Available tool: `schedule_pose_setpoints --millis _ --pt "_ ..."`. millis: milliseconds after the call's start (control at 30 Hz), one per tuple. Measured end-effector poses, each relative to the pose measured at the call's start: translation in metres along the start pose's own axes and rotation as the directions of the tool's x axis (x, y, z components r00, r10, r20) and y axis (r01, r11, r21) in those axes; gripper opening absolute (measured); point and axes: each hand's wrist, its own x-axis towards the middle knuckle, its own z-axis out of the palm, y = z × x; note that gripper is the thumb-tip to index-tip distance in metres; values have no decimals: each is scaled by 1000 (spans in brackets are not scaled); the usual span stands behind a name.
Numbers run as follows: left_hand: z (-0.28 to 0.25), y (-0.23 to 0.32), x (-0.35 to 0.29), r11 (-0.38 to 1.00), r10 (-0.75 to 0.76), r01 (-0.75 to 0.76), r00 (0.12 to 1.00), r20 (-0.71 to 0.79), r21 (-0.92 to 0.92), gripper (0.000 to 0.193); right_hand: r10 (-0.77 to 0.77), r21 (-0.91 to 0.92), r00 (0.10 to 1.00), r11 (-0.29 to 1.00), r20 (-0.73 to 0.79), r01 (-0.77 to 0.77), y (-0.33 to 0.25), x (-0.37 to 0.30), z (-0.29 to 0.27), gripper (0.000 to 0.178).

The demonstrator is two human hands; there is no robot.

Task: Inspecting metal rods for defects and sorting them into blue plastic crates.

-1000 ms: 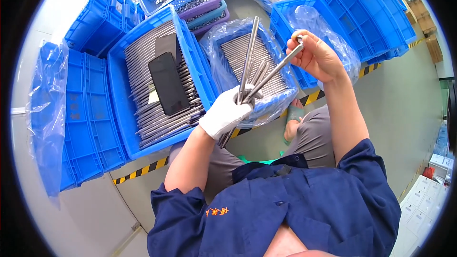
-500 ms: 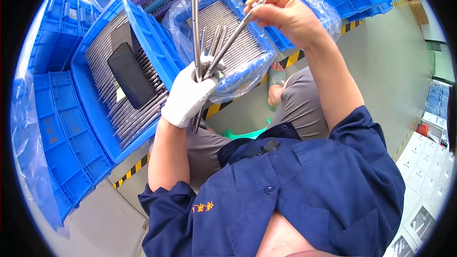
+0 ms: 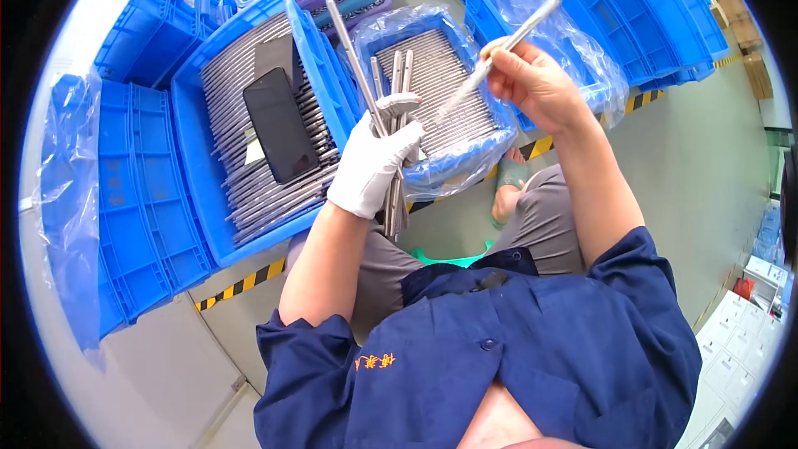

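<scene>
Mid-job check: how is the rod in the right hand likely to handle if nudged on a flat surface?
The rod is probably stiff: it looks straight, with both ends sticking out past the right hand. Its metallic sheen suggests it may be heavy for its size. Slender and apparently round, it would likely roll.

The held rods [image 3: 353, 56] were of smooth, shiny metal, the glove [image 3: 366, 168] of matt cloth, the blue bin [image 3: 328, 75] of smooth plastic.
</scene>
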Motion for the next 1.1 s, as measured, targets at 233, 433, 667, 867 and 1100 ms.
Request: schedule_pose_setpoints --millis 233,433,667,867,1100 --pt "0 4 0 997 -19 25 996 91 -69 47 508 -62 723 835 468 -547 46 -12 25 20" --pt "-3 -1 2 992 55 -43 994 96 -116 42 548 -239 697 834 462 -497 44 -29 39 23" --pt "-26 7 18 873 108 -145 988 -106 -465 41 596 -531 333 803 731 -271 46 -65 60 26" --pt "-28 12 7 988 55 -72 991 121 137 30 258 -215 767 963 587 -160 -2 -38 21 13" --pt "19 -22 -3 777 -115 -136 930 350 615 26 6 129 981 991 192 -31 -17 2 -25 18"
